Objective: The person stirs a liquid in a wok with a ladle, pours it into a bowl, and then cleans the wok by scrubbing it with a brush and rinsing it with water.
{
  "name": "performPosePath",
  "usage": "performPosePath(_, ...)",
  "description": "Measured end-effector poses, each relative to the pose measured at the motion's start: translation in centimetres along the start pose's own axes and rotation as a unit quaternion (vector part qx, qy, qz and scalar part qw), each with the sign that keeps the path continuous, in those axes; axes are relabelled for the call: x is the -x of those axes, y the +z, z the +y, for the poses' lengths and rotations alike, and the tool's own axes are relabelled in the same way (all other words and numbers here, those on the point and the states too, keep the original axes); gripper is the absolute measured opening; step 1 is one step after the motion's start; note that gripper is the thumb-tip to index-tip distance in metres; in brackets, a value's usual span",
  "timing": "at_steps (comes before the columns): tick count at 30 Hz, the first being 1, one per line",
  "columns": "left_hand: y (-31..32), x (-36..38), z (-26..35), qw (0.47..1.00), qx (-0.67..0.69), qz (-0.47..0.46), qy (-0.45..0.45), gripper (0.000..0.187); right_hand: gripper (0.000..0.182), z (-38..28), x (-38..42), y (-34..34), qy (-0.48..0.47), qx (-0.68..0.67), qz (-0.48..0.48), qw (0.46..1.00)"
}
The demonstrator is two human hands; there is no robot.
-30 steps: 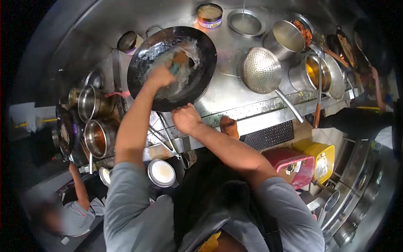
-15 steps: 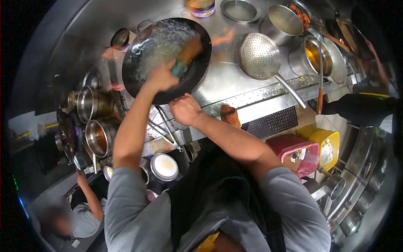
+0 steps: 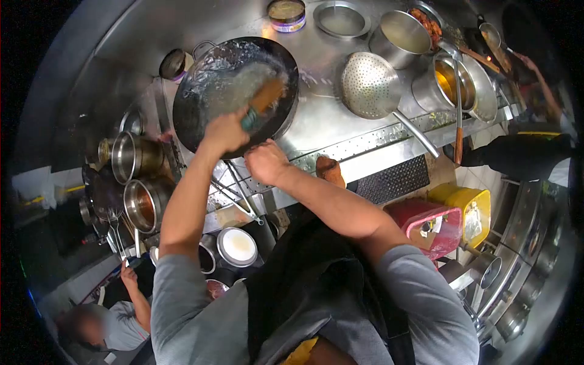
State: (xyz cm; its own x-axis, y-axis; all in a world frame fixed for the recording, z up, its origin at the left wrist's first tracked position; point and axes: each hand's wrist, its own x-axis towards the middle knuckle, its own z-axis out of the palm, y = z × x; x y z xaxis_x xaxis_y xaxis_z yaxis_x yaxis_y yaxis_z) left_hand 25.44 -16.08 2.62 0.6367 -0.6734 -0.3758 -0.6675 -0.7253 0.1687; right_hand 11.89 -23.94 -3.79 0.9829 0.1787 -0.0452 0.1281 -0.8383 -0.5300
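Observation:
A dark wok (image 3: 281,61) with wet, foamy water in it sits in front of me, tilted, a loop handle on its far rim. My left hand (image 3: 224,135) is closed around the teal-bound grip of a wok brush (image 3: 267,96), whose orange-brown bristles are down inside the wok. At the near rim, my right hand (image 3: 266,162) is in a fist against the wok's edge; the part it grips is hidden under the fingers. Just below the wok lie metal tongs (image 3: 246,205). A short brown cylindrical piece (image 3: 330,170) is to the right of my right wrist.
Right of the wok rests a perforated strainer (image 3: 370,85), with metal pots (image 3: 398,45) behind it. More pots (image 3: 141,204) stand left. Red (image 3: 429,228) and yellow (image 3: 471,210) bins are below right. One person's hand (image 3: 129,277) is at lower left; another person's sleeve (image 3: 517,159) is at right.
The brush has shifted within the wok under my left hand. The wok appears slightly lower and further left. Flames beside the wok have faded. The left co-worker's hand has moved down.

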Motion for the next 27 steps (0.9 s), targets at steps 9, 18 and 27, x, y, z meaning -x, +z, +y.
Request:
performPosePath(9, 1.6, 2.1, 1.1, 0.994, 0.038, 0.092, 0.043, 0.083, 0.026, 0.9, 5.3, -1.8, -0.070, -0.214, 0.238, 0.945)
performPosePath(18, 2.0, -3.7, 1.2, 0.972, 0.207, 0.056, -0.096, 0.086, 0.022, 6.9, 24.5, -4.8, 0.226, -0.161, 0.160, 0.947)
performPosePath(27, 0.7, -3.4, -2.8, 0.987, 0.061, -0.006, -0.148, 0.083, 0.022, 8.4, 30.5, -3.9, 0.318, -0.213, 0.208, 0.900)
